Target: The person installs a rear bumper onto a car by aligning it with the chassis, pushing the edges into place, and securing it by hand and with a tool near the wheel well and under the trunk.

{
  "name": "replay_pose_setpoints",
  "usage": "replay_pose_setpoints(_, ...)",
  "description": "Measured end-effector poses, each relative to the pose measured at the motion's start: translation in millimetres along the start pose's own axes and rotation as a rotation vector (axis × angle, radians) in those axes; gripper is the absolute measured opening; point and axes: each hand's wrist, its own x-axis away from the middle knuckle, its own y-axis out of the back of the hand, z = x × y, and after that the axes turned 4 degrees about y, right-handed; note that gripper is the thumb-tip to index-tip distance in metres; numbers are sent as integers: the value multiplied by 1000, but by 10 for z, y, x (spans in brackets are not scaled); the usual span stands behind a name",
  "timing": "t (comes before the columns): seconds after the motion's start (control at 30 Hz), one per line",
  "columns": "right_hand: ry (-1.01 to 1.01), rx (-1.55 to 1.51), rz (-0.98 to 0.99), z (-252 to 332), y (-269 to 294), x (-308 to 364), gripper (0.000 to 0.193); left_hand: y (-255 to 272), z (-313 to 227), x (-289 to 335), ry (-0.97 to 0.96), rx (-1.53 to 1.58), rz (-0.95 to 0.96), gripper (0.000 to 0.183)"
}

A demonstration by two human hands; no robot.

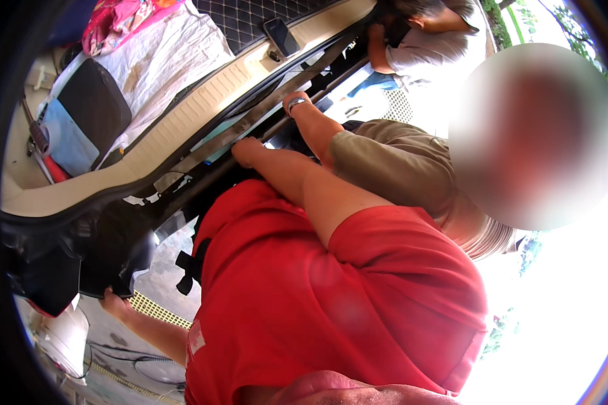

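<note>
Before the sill's (203,96) left end sits a panel (115,236); on the sill's right part, a phone (282,37). Behind the sill spreads a sheet (172,61), a cloth bundle (125,23) on its far edge.

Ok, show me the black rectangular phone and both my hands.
Black rectangular phone (282,37): head view, flat face.
Left hand (117,305): head view, its middle.
Right hand (246,152): head view, its middle.

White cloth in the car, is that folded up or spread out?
Spread out, though creased: the white cloth covers a broad area beside the black quilted mat.

One head-worn fisheye view — close, downward
</note>
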Motion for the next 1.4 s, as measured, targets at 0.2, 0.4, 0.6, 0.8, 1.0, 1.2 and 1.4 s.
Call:
replay_pose_setpoints(0.2,29,5,5,15,42,15,23,34,0,-14,21,73,37,46)
replay_pose_setpoints(0.4,34,12,-1,4,28,-4,24,48,47,-88,18,16,-3,47)
replay_pose_setpoints(0.6,10,5,63,42,62,-16,26,86,79,-95,-18,-28,-19,46)
replay_pose_setpoints(0.8,-9,-2,45,81,80,-30,28,133,120,-157,-2,21,-6,43)
replay_pose_setpoints(1.0,-46,-36,88,32,29,-81,30,15,19,4,5,30,-40,43)
replay_pose_setpoints(1.2,-68,-53,48,21,9,-30,29,66,129,-148,13,11,-9,44)
replay_pose_setpoints(1.4,24,-24,74,80,101,-13,28,121,92,-112,21,18,-11,49)
